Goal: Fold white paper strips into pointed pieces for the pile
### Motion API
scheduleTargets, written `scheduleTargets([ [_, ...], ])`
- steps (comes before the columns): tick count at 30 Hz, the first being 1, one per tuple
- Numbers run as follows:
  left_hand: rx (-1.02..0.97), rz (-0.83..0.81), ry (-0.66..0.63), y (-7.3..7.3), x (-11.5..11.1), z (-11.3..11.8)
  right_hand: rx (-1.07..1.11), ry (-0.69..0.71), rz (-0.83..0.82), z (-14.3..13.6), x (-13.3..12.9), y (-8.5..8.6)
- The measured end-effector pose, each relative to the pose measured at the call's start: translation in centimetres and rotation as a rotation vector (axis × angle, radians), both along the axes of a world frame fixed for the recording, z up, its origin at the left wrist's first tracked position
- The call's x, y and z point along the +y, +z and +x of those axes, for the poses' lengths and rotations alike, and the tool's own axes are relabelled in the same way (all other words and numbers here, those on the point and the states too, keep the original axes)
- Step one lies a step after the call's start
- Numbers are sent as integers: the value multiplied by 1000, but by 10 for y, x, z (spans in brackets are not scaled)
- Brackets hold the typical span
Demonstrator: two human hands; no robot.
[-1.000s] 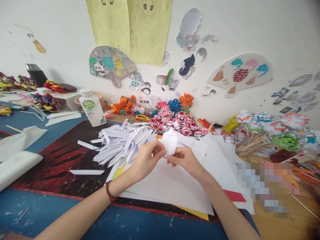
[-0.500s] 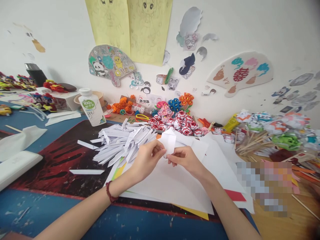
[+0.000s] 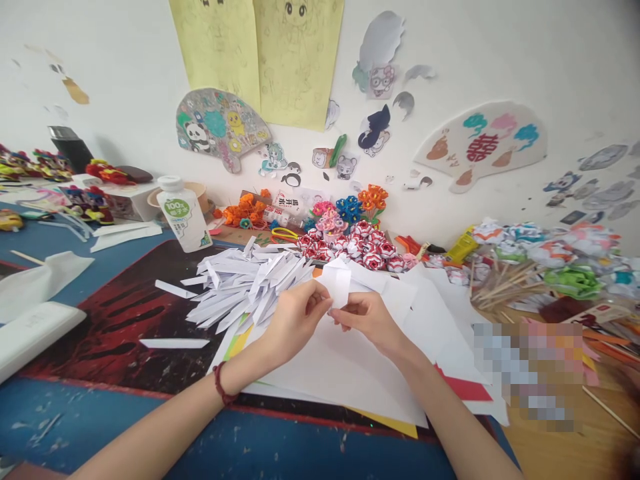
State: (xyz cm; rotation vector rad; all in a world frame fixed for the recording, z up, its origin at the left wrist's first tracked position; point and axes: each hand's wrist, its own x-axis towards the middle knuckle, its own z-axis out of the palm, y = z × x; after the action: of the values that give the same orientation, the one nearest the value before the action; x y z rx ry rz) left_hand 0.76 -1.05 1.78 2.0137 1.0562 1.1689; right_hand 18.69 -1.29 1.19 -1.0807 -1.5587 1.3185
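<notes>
A small white paper piece (image 3: pixel 339 283) is held upright between both hands, above a stack of large white sheets (image 3: pixel 360 380). My left hand (image 3: pixel 301 313) pinches its lower left edge between thumb and fingers. At its lower right edge, my right hand (image 3: pixel 363 317) grips it with thumb and forefinger; the other fingers curl behind. Just left of the hands lies a heap of folded white paper strips (image 3: pixel 245 283). One loose folded strip (image 3: pixel 174 344) rests on the dark red and black mat (image 3: pixel 120 320).
Behind the heap stands a white bottle (image 3: pixel 184 217). Red and white paper flowers (image 3: pixel 373 250) line the wall side. Wooden sticks (image 3: pixel 505 287) and more paper flowers (image 3: pixel 573 280) are at the right. A white device (image 3: pixel 37 337) lies at the left edge.
Both hands keep their hold on the small paper, with only very slight finger movement. The right hand's fingers have shifted a little at the paper's lower edge.
</notes>
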Motion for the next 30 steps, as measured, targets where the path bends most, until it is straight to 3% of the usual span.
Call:
scheduleTargets([
  [11,-4,17,25,-3,-1,2,44,-23,24,-3,0,-4],
  [22,-227,-160,-22,2,4,0,48,-86,76,1,0,1],
  [30,-209,-255,-137,1,3,2,48,-29,107,3,-2,5],
])
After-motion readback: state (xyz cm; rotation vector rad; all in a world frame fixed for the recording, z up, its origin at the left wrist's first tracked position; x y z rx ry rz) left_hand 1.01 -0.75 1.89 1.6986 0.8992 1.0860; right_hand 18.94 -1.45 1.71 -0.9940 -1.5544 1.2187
